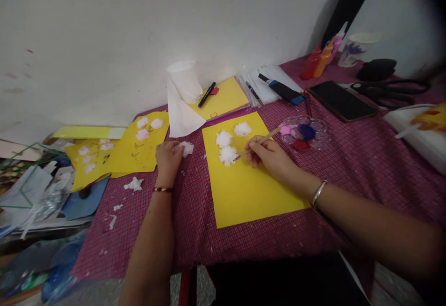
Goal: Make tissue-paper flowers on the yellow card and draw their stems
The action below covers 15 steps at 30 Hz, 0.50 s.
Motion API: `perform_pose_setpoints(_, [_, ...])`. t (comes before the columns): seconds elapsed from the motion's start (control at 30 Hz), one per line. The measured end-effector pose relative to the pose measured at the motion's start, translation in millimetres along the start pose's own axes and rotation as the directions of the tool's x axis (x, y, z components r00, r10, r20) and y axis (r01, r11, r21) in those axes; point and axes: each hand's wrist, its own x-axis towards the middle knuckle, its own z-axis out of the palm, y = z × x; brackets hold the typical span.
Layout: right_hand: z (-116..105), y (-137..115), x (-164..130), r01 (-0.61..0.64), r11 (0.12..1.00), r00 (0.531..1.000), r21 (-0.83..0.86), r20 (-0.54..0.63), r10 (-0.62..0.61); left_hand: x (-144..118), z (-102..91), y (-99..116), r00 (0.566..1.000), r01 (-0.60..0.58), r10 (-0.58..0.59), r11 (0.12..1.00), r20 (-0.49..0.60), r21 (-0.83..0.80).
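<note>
Three white tufts of tissue (228,145) sat clustered at the far end of a yellow sheet (247,185), fluffy and ragged at the edges, two of them touching and the third just beside them. The sheet lay flat on the red checked tablecloth (365,157), straight in front of the person. The right hand (270,157) gripped a thin wooden brush (259,142) between thumb and fingers, its tip resting on the nearest tuft, the handle slanting up toward a clear paint palette (306,132) with pink, blue and red wells. The left hand (167,159) was curled over a small wad of white tissue (186,148) on the cloth, just left of the sheet, fingers pressing on it.

Further left lay another yellow sheet (139,145) bearing pale pink and white tufts, and white scraps (134,184) were scattered across the cloth. A tissue roll (184,83) stood against the white wall (104,41), its loose end trailing down. Behind the sheet lay more yellow paper with a black marker (206,94) on it. To the right were a dark phone (341,101), black scissors (386,89), paint bottles (322,59) in red and orange, a paper cup (357,48) and a tall black flask (348,3).
</note>
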Motion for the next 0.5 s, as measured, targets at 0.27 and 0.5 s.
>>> perform_pose_setpoints(0.27, [-1,-2,1,0.006,1.0,1.0,0.026,-0.024,-0.005,-6,-22.8,14,0.987,0.163,-0.162,0.969,0.016,-0.186])
perform_pose_setpoints(0.5, [-1,-2,0,0.017,0.999,1.0,0.047,-0.017,-0.016,-18,-51.5,38,0.92,0.28,-0.091,0.832,0.381,-0.479])
